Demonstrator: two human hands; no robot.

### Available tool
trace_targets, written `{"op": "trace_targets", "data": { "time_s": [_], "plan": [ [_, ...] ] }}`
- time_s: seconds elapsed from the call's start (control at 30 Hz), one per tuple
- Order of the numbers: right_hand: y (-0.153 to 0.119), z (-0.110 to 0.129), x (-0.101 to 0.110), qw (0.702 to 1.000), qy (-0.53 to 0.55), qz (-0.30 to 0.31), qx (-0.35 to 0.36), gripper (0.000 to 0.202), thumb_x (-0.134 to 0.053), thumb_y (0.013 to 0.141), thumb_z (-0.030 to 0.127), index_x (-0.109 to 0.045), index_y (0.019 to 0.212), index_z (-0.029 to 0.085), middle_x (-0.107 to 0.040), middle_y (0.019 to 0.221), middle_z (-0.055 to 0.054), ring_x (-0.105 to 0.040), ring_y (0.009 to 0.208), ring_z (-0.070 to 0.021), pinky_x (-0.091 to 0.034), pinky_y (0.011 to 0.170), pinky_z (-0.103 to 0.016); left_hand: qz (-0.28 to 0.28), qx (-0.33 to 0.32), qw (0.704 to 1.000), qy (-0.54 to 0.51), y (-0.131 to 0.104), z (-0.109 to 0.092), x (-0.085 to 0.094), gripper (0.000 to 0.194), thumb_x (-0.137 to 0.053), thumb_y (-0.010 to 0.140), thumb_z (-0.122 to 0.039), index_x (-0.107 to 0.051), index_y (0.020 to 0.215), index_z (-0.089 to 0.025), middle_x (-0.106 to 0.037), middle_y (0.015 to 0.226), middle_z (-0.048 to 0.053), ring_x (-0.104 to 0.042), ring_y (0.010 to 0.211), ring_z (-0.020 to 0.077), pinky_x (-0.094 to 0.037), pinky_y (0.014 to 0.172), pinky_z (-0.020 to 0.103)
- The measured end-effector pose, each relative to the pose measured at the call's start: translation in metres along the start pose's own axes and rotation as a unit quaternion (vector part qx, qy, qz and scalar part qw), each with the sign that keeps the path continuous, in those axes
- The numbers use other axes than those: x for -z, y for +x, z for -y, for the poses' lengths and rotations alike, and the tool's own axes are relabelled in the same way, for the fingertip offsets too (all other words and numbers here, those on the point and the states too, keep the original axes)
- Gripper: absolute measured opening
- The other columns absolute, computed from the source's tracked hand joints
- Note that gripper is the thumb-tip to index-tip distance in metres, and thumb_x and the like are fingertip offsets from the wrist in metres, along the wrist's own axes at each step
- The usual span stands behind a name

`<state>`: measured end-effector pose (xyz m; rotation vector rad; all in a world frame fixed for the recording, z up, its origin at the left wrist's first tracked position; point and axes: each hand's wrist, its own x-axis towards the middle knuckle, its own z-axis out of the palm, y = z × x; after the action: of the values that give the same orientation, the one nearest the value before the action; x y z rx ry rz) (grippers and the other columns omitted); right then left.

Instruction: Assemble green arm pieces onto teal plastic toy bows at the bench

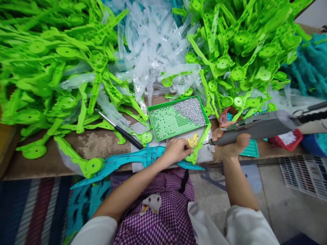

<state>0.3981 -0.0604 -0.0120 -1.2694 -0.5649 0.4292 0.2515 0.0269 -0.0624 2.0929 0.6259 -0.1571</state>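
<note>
My left hand rests over a long turquoise plastic part at the table edge, its fingers curled into a pinch. Whatever sits between the fingertips is hidden. Just beyond them, a light green plastic piece stands at the right end of the turquoise part, touching or very near the fingers. Another green piece lies at the turquoise part's left end. My right hand is wrapped round a grey power screwdriver, its tip pointing left towards the right-hand green piece.
A green perforated tray holds many small screws. Left of it lies a black-handled metal rod. Heaps of green parts and clear plastic parts cover the back. Red containers stand at right.
</note>
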Motion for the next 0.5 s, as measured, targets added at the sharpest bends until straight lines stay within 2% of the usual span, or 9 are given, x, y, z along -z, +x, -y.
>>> {"op": "trace_targets", "data": {
  "time_s": [0.17,0.37,0.5],
  "plan": [
    [0.000,-0.010,-0.003,1.000,-0.008,0.004,-0.022,0.059,-0.056,0.058,0.080,-0.059,0.071,0.022,-0.044,0.044,0.006,-0.049,0.035,-0.0136,-0.035,0.033,-0.024,-0.007,-0.009,1.000,0.003,0.000,0.003,-0.003,0.014,-0.067,0.079,-0.035,-0.073,0.079,-0.023,-0.071,0.084,-0.001,-0.062,0.075,0.0157,-0.042,0.070,0.026],
    [-0.010,-0.015,0.003,0.999,-0.014,0.032,0.012,0.062,-0.058,0.054,0.082,-0.055,0.069,0.023,-0.044,0.045,0.006,-0.048,0.036,-0.0142,-0.036,0.034,-0.026,-0.004,-0.008,1.000,0.004,0.000,0.002,-0.002,0.013,-0.068,0.079,-0.035,-0.073,0.079,-0.023,-0.071,0.083,-0.001,-0.062,0.075,0.0158,-0.041,0.069,0.027],
    [-0.016,-0.023,0.010,0.999,-0.016,0.014,0.031,0.062,-0.058,0.053,0.083,-0.054,0.070,0.024,-0.044,0.045,0.007,-0.044,0.035,-0.0125,-0.036,0.035,-0.026,-0.006,-0.012,1.000,0.003,0.000,0.002,-0.001,0.014,-0.067,0.079,-0.036,-0.072,0.080,-0.023,-0.070,0.083,-0.002,-0.062,0.075,0.0152,-0.042,0.070,0.026]
  ]
}}
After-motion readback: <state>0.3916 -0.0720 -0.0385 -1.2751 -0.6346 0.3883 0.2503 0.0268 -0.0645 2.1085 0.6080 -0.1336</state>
